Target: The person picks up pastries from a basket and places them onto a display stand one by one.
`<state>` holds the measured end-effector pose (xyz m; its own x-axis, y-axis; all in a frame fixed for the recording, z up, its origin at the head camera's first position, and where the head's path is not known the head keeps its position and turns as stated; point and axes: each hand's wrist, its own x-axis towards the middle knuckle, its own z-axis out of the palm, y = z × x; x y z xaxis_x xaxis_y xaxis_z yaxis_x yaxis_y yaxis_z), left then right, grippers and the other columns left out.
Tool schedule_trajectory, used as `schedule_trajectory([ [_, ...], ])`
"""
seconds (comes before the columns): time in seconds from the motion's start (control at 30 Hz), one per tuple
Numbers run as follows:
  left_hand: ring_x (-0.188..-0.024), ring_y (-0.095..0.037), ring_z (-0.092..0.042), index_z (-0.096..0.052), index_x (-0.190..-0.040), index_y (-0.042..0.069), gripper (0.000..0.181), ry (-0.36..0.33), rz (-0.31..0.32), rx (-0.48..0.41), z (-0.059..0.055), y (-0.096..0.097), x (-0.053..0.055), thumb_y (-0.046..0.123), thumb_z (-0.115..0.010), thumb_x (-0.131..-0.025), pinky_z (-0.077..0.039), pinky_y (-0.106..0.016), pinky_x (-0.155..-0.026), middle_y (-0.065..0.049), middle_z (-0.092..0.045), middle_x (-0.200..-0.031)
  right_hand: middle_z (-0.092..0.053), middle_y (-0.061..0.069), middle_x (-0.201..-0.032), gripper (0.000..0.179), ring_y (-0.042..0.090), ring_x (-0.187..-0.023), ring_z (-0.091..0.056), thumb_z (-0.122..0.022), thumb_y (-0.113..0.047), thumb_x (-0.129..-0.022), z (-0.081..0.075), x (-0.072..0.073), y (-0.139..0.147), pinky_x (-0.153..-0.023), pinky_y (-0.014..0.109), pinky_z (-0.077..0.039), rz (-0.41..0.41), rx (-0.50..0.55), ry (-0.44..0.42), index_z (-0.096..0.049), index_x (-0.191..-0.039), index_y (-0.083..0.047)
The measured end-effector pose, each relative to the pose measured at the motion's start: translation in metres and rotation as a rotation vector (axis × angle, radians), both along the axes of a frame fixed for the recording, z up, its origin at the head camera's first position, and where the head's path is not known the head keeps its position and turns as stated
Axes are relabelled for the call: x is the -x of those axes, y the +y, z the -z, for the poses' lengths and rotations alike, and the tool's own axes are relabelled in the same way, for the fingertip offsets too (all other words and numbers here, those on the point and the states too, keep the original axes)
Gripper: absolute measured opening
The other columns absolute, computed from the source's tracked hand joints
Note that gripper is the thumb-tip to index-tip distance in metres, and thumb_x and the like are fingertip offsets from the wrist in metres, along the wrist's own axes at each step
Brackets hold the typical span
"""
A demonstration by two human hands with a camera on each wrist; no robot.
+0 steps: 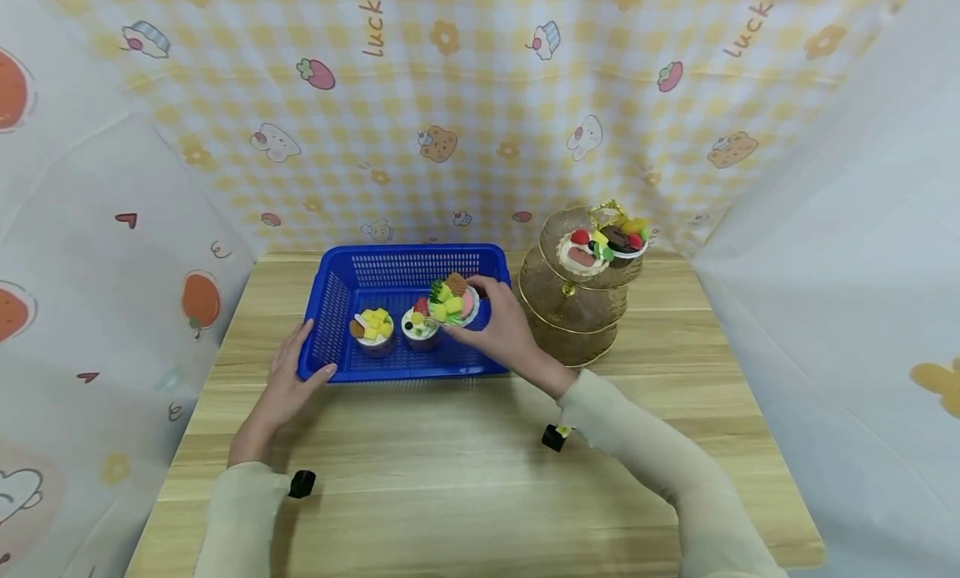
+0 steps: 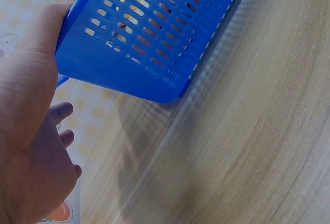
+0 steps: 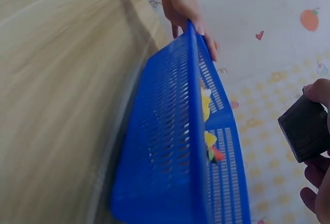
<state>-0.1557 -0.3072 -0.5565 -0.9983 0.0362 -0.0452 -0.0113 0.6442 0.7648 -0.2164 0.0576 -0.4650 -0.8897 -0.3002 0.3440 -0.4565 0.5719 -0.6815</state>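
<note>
Here's the dark tapered cup (image 1: 452,304), topped with chunky yellow cubes, held over the three o'clock side of the slotted blue plastic basket (image 1: 420,269), the right hand's (image 1: 504,326) fingers grasping it, forearm slanting in from four o'clock! The left hand (image 1: 287,379) rests at the basket's eight o'clock corner, fingers loosely extended. Two fruit-topped cups (image 1: 375,332) sit inside; at three o'clock, a translucent three-tier stand (image 1: 566,309), gold-rimmed, carries two more cups (image 1: 583,259) on top. Wood-grained bench (image 1: 442,461) beneath.
</note>
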Motion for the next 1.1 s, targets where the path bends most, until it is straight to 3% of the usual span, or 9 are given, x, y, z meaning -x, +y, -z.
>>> schedule_trajectory([
  [0.43, -0.148, -0.055, 0.004, 0.000, -0.160, 0.033, 0.089, -0.011, 0.000, 0.010, -0.001, -0.002, 0.001, 0.041, -0.062, -0.096, -0.006, -0.084, -0.105, -0.020, 0.001, -0.167, -0.064, 0.010, -0.121, 0.073, 0.025, -0.106, -0.057, -0.089, -0.031, -0.071, 0.009, -0.036, 0.064, -0.089, 0.047, -0.050, 0.143, 0.071, 0.070, -0.057, -0.132, -0.009],
  [0.6, -0.148, -0.055, 0.003, 0.001, -0.160, 0.033, 0.090, -0.020, -0.006, 0.020, -0.004, -0.003, 0.000, 0.042, -0.061, -0.096, -0.009, -0.084, -0.104, -0.019, 0.002, -0.168, -0.064, 0.011, -0.123, 0.074, 0.026, -0.111, -0.056, -0.090, -0.028, -0.069, 0.011, -0.044, 0.084, -0.094, 0.047, -0.047, 0.202, 0.110, 0.044, -0.057, -0.132, -0.008],
  [1.1, -0.147, -0.056, 0.001, 0.004, -0.160, 0.034, 0.091, -0.061, -0.011, 0.025, -0.004, 0.001, 0.001, 0.045, -0.060, -0.096, -0.011, -0.084, -0.104, -0.023, 0.000, -0.166, -0.062, 0.020, -0.123, 0.072, 0.036, -0.114, -0.055, -0.089, -0.023, -0.071, 0.027, -0.035, 0.119, -0.097, 0.057, -0.039, 0.318, 0.181, -0.014, -0.057, -0.133, -0.003],
])
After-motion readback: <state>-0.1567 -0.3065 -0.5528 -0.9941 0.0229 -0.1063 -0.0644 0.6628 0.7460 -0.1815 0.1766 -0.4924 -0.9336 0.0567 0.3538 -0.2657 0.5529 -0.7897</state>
